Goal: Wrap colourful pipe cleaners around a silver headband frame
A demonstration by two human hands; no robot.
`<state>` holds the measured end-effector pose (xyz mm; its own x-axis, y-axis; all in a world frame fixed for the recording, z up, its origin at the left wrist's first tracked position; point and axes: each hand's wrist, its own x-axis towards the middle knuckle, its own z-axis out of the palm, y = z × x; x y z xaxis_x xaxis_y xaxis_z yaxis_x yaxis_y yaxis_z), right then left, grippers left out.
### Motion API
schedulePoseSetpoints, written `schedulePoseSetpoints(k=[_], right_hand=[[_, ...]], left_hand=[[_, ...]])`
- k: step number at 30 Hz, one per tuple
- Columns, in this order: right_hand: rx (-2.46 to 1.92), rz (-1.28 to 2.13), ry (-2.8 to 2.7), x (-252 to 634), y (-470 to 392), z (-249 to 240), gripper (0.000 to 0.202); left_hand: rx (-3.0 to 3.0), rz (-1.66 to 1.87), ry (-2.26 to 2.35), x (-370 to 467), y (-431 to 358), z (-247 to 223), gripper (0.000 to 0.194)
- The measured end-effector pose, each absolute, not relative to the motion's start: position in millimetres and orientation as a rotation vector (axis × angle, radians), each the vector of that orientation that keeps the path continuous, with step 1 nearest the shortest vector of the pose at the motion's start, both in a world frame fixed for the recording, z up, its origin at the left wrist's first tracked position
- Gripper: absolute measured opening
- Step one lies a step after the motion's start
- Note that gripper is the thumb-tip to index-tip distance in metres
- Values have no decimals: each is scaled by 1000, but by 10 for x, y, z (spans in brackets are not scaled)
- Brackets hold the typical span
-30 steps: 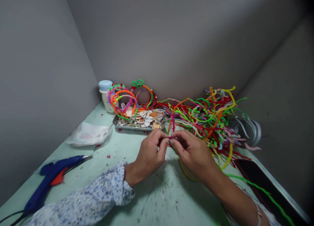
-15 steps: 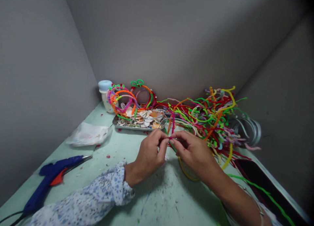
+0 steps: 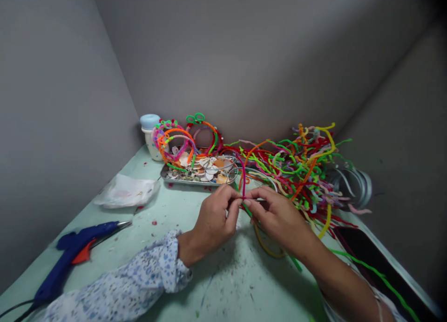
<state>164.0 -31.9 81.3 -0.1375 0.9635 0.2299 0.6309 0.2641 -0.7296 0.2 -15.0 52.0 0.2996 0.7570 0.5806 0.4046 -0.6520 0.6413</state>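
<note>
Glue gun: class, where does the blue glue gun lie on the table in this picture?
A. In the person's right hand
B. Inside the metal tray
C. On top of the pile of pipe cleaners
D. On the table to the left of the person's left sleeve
D: the glue gun lies on the table, left of the left sleeve, untouched by either hand.
</note>
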Motion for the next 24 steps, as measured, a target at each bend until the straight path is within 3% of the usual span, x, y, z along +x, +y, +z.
schedulePoseSetpoints(k=[6,24], right_hand=[[-1456,837,-1786,1631,-331,848,21],[-1474,920,-1744,1621,-324,855,24]], left_hand=[[2236,1294,1032,4,-137,524,10],[2266,1267,1025,-2,-147,526,11]])
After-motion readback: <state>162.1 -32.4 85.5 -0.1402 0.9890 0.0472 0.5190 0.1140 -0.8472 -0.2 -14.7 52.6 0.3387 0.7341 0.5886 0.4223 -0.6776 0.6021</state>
